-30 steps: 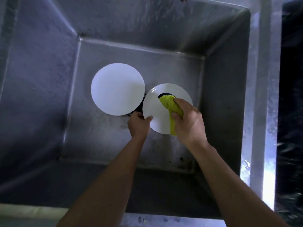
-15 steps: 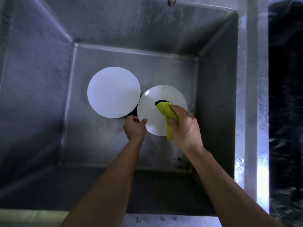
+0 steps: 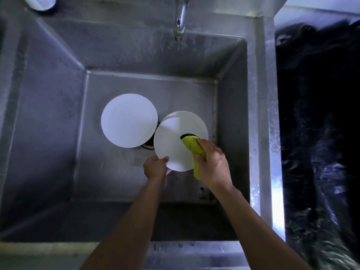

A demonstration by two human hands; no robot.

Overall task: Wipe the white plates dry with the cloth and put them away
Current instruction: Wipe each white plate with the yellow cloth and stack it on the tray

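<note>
Item one: a white plate, held over the steel sink; my left hand pinched its near rim while my right hand gripped the yellow cloth and pressed it to the plate's face. Item two: a second white plate, lying on the sink floor just left of the first, under the tap.

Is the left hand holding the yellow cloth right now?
No, the right hand grips the yellow cloth against the held plate, while the left hand pinches that plate's rim.
</note>
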